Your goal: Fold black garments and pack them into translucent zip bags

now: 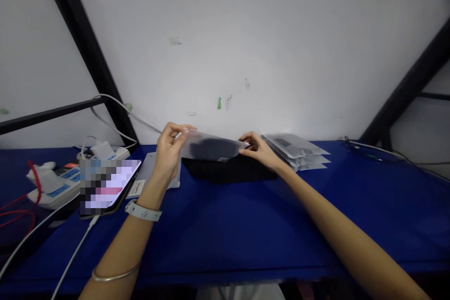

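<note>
Two bare hands reach forward over a blue tabletop and hold a frosted plastic bag up between them, in front of a pale, marked wall. The bag's long side runs from left to right, dipping a little toward the right, and something dark shows in or through its middle; which of the two cannot be told. The left hand has its thumb and fingers closed on the upper left corner. The right hand pinches the opposite end, thumb on the near side, fingertips curled over the top, with only a small gap showing between them. The bag therefore lies directly between the two sets of fingers, to the right of the left ones and to the left of the right ones, with neither hand clearly nearer. Just below it, a flat black item rests on the tabletop, its long side also running left to right. Just beyond the right hand is a stack of similar bags. Beside the left wrist lies another bag with a white label, and farther left are a phone and a white power strip.
</note>
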A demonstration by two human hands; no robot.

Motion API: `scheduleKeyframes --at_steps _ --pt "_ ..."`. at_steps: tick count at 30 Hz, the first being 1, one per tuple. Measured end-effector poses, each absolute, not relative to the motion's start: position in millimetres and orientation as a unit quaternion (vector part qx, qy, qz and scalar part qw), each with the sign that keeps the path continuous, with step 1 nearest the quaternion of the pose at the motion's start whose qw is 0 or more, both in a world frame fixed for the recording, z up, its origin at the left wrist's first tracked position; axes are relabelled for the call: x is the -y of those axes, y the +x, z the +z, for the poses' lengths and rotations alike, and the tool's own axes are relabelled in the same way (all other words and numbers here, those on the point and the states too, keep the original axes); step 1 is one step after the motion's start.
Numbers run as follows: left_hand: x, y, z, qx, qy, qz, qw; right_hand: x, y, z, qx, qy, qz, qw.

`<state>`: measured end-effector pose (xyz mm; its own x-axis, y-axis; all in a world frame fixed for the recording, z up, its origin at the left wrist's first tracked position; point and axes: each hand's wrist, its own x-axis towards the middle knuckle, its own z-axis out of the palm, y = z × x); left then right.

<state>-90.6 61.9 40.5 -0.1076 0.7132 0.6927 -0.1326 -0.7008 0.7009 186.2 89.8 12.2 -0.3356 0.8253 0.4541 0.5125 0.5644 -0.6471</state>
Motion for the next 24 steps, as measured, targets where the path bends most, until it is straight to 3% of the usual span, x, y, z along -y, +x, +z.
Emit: scheduleKeyframes --at_steps 5,9,12,16,20,24 --pt "-63.7 -93.3 42.2 -0.236 0.542 0.743 0.314 -68.7 151.9 5.0 0.762 -0.356 0.406 0.357" --pt "-64.4 -93.2 40.4 -0.275 0.513 0.764 0.28 -66.0 145.6 15.9 0.712 -0.333 0.45 0.424" --pt "-64.0 -91.2 38.2 -0.321 0.508 0.752 0.271 -62.2 172.3 49.4 0.729 -0.368 0.322 0.479" --pt "-66.0 -86.9 32.0 -0.391 0.482 0.724 0.299 -48.7 233.0 82.9 0.701 -0.474 -0.051 0.531" --pt "-70.4 -80.1 21.6 -0.433 0.494 0.676 0.334 -47.4 291.7 55.4 0.664 -0.58 -0.265 0.39" --pt "-70.8 -71.6 13.2 -0.462 0.549 0.603 0.349 -56.3 328.7 7.3 0.746 -0.596 -0.241 0.171"
